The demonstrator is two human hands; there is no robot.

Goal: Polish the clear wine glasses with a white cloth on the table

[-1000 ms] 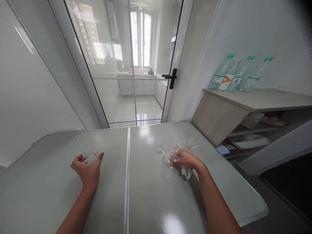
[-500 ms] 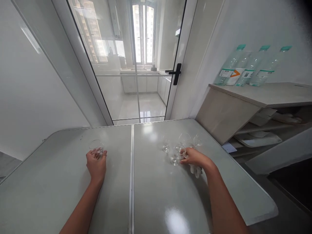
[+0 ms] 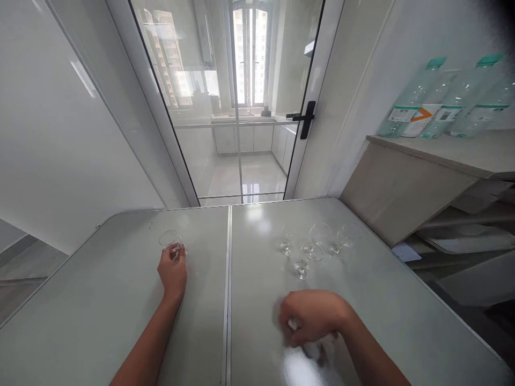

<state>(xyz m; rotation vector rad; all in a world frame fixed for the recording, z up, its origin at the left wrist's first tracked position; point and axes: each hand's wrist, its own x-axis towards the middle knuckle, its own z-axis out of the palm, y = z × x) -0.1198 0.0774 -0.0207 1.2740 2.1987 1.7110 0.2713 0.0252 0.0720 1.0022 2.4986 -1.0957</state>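
My left hand is closed around the lower part of a clear stemmed glass on the left half of the table; its rim rises above my fingers. Several more clear stemmed glasses stand grouped on the right half. Nearer to me than that group, my right hand is curled, its fingers pinched and smeared by motion. Beneath its palm shows a whitish, see-through thing, too blurred to name, apparently held in the curled fingers.
The pale table has a metal seam down its middle. Behind it is a glass door with a black handle. To the right, plastic bottles stand on a shelf unit beside the table edge.
My right hand has drawn back from the glasses towards me, the whitish thing moving with it. My left hand keeps its hold on the glass. The view has shifted slightly right to left.
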